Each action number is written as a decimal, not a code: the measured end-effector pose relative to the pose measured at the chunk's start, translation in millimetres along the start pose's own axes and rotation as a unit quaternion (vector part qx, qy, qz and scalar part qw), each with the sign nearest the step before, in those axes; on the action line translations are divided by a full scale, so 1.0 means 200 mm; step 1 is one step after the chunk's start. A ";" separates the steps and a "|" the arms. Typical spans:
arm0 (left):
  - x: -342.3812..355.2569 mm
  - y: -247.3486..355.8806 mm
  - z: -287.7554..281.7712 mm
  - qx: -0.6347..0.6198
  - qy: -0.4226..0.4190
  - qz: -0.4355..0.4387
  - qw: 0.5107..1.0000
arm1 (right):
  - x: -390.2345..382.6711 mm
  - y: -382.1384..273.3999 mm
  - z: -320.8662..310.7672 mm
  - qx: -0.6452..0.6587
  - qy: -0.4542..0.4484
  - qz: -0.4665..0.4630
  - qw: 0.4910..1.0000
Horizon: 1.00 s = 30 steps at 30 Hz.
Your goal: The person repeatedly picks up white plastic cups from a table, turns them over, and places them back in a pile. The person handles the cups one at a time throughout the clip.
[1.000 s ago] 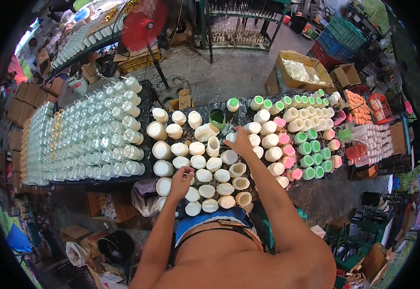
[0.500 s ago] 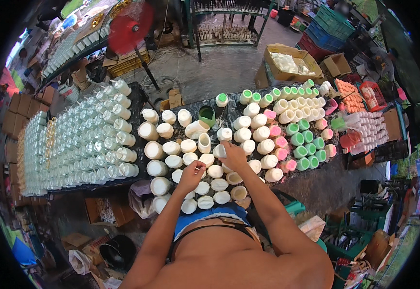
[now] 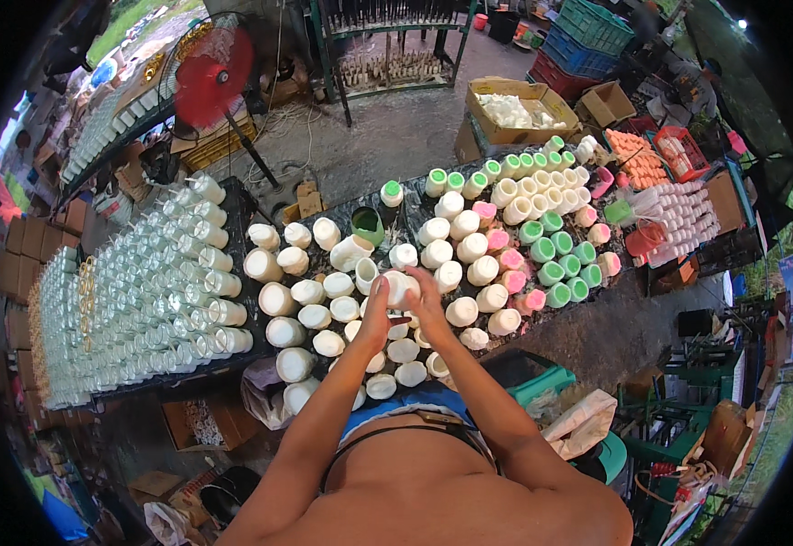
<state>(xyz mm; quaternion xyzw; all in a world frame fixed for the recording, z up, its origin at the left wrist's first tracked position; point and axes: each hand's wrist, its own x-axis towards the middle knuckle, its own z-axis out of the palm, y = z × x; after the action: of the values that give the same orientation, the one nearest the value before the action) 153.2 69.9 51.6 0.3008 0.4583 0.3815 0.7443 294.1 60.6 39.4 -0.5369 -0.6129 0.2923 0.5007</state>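
Both hands hold one white, wax-like cylinder (image 3: 400, 289) above the middle of the table. My left hand (image 3: 375, 320) presses its near left side, while my right hand (image 3: 429, 306) curls round the right side. Around and below them stand many similar white cylinders (image 3: 280, 299), some flat-topped and some hollow. A hollow white cylinder (image 3: 366, 271) lies open-topped just left of the held piece. Behind it is a dark green container (image 3: 366, 225). Another white cylinder (image 3: 403, 256) stands just beyond my fingers.
Rows of clear glass jars (image 3: 142, 291) fill the table's left side. Green cylinders (image 3: 568, 266) and pink-topped ones (image 3: 511, 260) stand to the right. Past the table are a red fan (image 3: 222, 77), a cardboard box (image 3: 492, 133) of white pieces and stacked crates (image 3: 588, 27).
A white cylinder has been lifted from among the others and is now between both hands. My left hand has moved from its pinch to the cylinder. The whole view has shifted slightly.
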 end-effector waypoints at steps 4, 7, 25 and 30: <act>-0.07 0.04 0.04 0.082 -0.018 -0.001 0.996 | 0.02 -0.18 0.04 0.320 0.023 0.358 0.877; -0.05 0.01 0.03 0.033 -0.007 -0.021 0.999 | 0.01 -0.07 0.06 0.285 0.006 0.278 0.917; -0.08 0.00 -0.01 -0.006 0.039 -0.053 0.998 | -0.04 -0.12 0.08 0.098 -0.022 0.207 0.973; -0.11 0.04 0.04 -0.005 0.044 0.016 0.999 | -0.05 -0.15 0.02 0.091 -0.019 0.153 0.984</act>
<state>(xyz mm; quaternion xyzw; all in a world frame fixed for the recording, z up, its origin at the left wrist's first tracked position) 151.3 55.6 71.6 0.2876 0.4840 0.4083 0.7186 279.1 44.6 61.9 -0.5710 -0.5035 0.4303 0.4851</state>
